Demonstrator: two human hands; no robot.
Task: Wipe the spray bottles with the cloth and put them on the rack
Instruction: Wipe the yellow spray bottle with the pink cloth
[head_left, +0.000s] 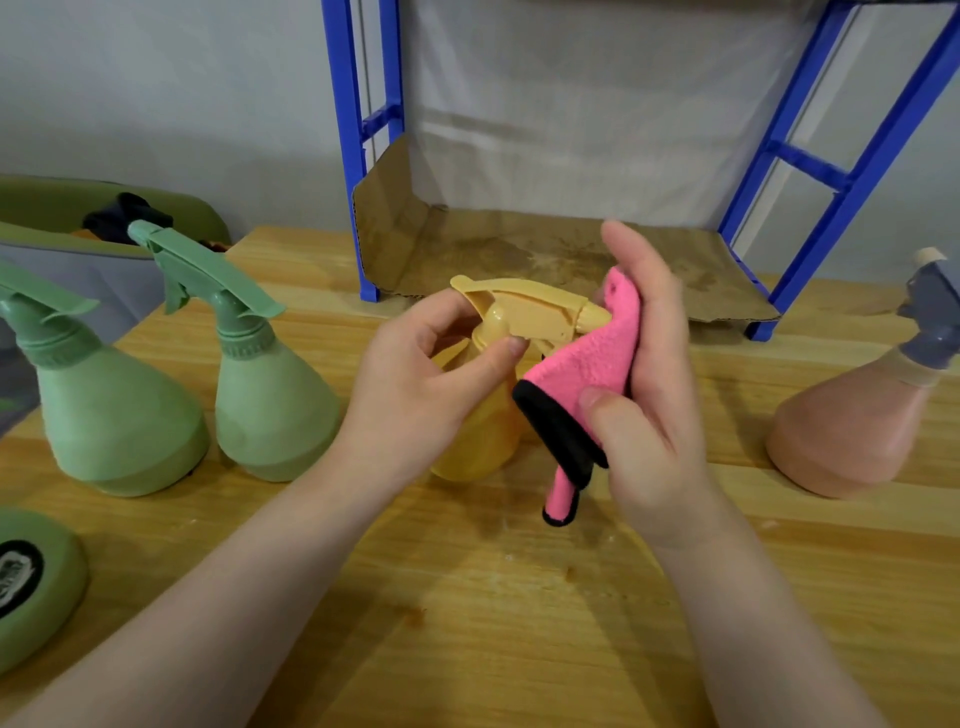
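Note:
A yellow spray bottle stands in the middle of the wooden table. My left hand grips its neck just under the trigger head. My right hand holds a pink cloth with a black edge, pressed against the bottle's nozzle. Two green spray bottles stand side by side at the left. A pink spray bottle with a grey head stands at the right. The blue rack rises behind the yellow bottle, with brown cardboard lining its lowest shelf.
A round green object with a black patch lies at the table's left front edge. Behind the green bottles sits a green and grey tub holding dark items. A pale wall closes the back.

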